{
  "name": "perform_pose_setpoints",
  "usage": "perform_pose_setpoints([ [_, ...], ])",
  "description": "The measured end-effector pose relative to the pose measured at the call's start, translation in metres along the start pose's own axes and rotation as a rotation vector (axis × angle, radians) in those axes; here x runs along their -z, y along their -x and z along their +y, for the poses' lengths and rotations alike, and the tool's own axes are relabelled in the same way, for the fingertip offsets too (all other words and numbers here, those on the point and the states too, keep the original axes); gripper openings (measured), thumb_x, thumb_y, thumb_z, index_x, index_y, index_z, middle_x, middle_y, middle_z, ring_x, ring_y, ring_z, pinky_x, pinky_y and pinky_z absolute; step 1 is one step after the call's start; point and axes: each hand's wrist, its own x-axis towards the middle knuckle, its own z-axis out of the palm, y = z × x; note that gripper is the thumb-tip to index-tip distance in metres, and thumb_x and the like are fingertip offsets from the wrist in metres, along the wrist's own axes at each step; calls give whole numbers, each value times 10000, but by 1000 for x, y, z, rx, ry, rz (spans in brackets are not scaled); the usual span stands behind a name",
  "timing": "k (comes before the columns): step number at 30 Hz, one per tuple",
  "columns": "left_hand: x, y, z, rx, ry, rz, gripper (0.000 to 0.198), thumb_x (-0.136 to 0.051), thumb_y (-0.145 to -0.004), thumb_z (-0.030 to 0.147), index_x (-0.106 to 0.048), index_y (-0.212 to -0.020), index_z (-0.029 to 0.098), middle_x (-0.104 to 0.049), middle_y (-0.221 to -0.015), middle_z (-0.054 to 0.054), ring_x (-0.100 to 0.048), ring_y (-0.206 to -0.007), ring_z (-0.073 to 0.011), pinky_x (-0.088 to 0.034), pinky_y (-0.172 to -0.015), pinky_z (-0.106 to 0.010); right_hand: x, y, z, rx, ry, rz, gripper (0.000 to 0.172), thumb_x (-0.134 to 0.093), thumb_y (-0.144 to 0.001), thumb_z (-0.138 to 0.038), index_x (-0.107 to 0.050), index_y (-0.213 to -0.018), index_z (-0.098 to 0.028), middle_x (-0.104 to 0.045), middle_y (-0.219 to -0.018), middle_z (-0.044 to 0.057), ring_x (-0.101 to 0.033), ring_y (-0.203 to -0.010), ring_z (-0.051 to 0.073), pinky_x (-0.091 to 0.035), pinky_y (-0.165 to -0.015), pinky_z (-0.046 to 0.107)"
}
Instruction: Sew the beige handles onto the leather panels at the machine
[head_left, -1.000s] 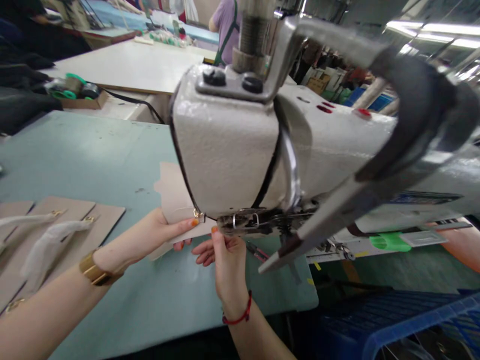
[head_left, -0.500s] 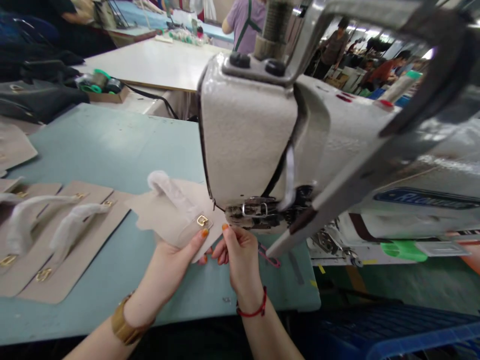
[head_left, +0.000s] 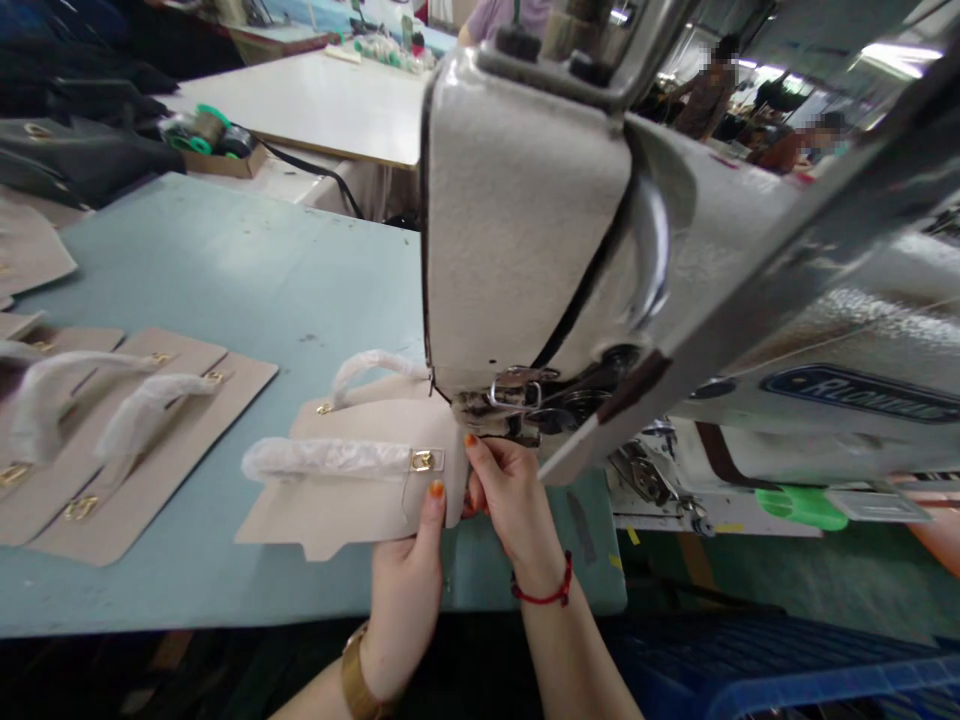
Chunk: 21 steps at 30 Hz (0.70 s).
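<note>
Already, handle [head_left: 330, 458] and clasp [head_left: 422, 461] are attached; at eight o'clock, the panel [head_left: 352, 515] is held by left hand [head_left: 409, 580] and right hand [head_left: 517, 500], its sewing seemingly unfinished.

The sewing-machine head [head_left: 525, 220] is hiding part of the far handle [head_left: 371, 362]. Below it, a beige panel [head_left: 330, 512] is covering most fingers of the left hand [head_left: 409, 585]; lower right of the head, the picture's edge is cropping a blue crate [head_left: 840, 684].
</note>
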Motion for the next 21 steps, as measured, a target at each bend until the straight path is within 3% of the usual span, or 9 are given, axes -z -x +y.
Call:
perform_pose_setpoints([
  [3, 3, 4, -6, 85, -37, -140, 522, -611, -804, 587, -740, -978, 113, -744, -1051, -154, -618, -1162, -324, -448, -1046, -415, 11, 15, 6, 50, 180, 85, 498, -496, -964, -472, -485, -563, -176, -460, -456, -31, -461, -425, 97, -365, -461, 200],
  [6, 21, 14, -7, 102, -73, -392, 493, -536, -865, 579, -740, -796, 136, -753, -833, -137, -708, -852, -284, -572, -774, -351, 32, 36, 26, 146, 430, 299, 366, -481, -980, -441, -641, -810, -160, -599, -635, 14, -563, -576, 142, -422, -551, 227],
  [8, 42, 19, 1, 44, -84, -658, 446, -438, -948, 491, -736, -882, 165, -739, -780, -95, -691, -664, -205, -564, -606, -279, 51, 48, 48, 234, 658, 416, 336, -471, -987, -434, -660, -1033, -161, -675, -868, 70, -620, -781, 196, -473, -692, 278],
  [10, 65, 14, 19, -146, -156, -875, 353, -390, -987, 368, -705, -1053, 225, -735, -813, -54, -670, -604, -152, -543, -556, -229, 67, 54, 71, 322, 913, 458, 390, -468, -981, -468, -641, -1132, -153, -661, -1045, 119, -595, -949, 256, -469, -820, 355],
  [12, 85, -9, 43, -476, -350, -808, 252, -486, -950, 278, -665, -1127, 276, -736, -925, -34, -682, -717, -148, -551, -665, -226, 76, 54, 89, 340, 1126, 462, 428, -434, -990, -489, -647, -1138, -149, -641, -1083, 138, -565, -991, 288, -452, -857, 403],
  [14, 96, -49, 68, -700, -573, -488, 276, -534, -925, 280, -611, -1190, 283, -689, -1127, -53, -663, -846, -170, -536, -777, -276, 78, 49, 99, 330, 1275, 469, 422, -387, -1012, -462, -667, -1110, -162, -639, -1054, 133, -559, -960, 290, -448, -836, 411],
  [16, 95, -97, 85, -795, -817, -306, 481, -554, -896, 383, -503, -1343, 210, -595, -1284, -129, -630, -822, -196, -522, -745, -324, 76, 44, 101, 317, 1360, 464, 383, -365, -1027, -387, -679, -1093, -177, -643, -1032, 125, -563, -936, 283, -444, -820, 406],
  [18, 87, -139, 92, -796, -1039, -329, 598, -547, -871, 452, -472, -1367, 126, -589, -1288, -180, -630, -875, -245, -495, -768, -358, 76, 43, 97, 296, 1366, 438, 347, -364, -1021, -298, -687, -1036, -171, -653, -1000, 125, -581, -931, 279, -447, -834, 403],
  [21, 76, -175, 96, -604, -1183, -530, 392, -519, -871, 459, -671, -1033, 136, -711, -869, -83, -633, -722, -230, -432, -626, -288, 82, 52, 89, 250, 1172, 426, 346, -329, -999, -218, -669, -976, -161, -674, -972, 131, -635, -914, 258, -489, -820, 362],
])
